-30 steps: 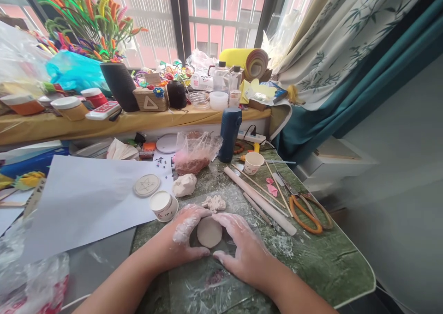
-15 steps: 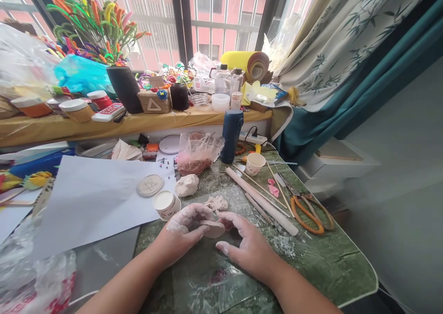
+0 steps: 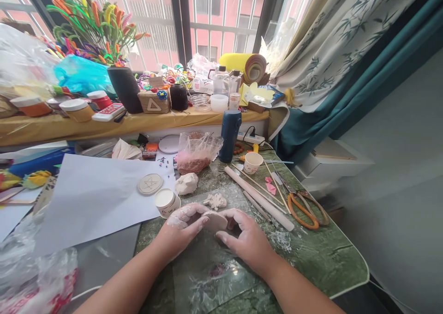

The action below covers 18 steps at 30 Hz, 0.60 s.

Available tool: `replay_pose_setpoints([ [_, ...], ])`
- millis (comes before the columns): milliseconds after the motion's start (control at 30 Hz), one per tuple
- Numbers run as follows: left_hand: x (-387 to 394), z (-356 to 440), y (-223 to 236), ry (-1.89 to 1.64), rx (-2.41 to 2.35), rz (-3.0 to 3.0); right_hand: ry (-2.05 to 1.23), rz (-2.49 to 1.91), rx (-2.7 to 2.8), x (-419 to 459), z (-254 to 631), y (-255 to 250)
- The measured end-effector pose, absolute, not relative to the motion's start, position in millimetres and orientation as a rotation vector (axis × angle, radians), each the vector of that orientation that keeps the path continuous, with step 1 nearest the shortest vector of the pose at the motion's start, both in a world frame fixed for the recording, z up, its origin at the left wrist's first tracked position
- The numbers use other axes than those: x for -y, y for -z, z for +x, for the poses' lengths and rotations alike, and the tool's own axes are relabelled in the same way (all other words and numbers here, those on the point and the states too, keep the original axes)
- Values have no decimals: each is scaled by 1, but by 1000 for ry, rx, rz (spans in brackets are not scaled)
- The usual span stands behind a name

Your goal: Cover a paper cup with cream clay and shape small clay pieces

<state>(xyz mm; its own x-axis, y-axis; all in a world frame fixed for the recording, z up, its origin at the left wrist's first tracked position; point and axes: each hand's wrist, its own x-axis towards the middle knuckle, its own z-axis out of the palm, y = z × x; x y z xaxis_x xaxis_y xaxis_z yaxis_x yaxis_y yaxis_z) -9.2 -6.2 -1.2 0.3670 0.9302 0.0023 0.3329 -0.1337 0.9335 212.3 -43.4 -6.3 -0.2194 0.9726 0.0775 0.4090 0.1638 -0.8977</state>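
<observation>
Between my hands is a flat, pale clay disc [image 3: 215, 220], tilted up above a clear plastic sheet [image 3: 194, 277]. My left hand [image 3: 183, 226] pinches its left side with thumb and fingers, the fingers dusted white. My right hand [image 3: 240, 231] has its curled fingers on the disc's right edge, the thumb just below. Past my fingertips lies a crumpled piece of clay [image 3: 215, 201]. Farther back is a larger clay lump [image 3: 187, 184]. Left of it, a round disc with a star drawn on it [image 3: 150, 184] rests on white paper [image 3: 100, 203].
Paper cups [image 3: 165, 200] stand left of my hands. To the right lie a rolling pin [image 3: 259, 198], thin sticks and orange-handled scissors [image 3: 304, 212]. A blue bottle [image 3: 230, 136] and a plastic bag of brownish material [image 3: 197, 154] stand behind. The windowsill [image 3: 194, 118] is crowded.
The clay disc has been tipped up to show more of its face. My right fingers have closed in on its right edge. The view has shifted slightly.
</observation>
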Motion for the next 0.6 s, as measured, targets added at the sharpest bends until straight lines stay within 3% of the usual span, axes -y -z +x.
replay_pose_setpoints([
  [600, 3, -15, 3, -668, -1090, 1996, -688, -1392, 1936, 44, 207, 21],
])
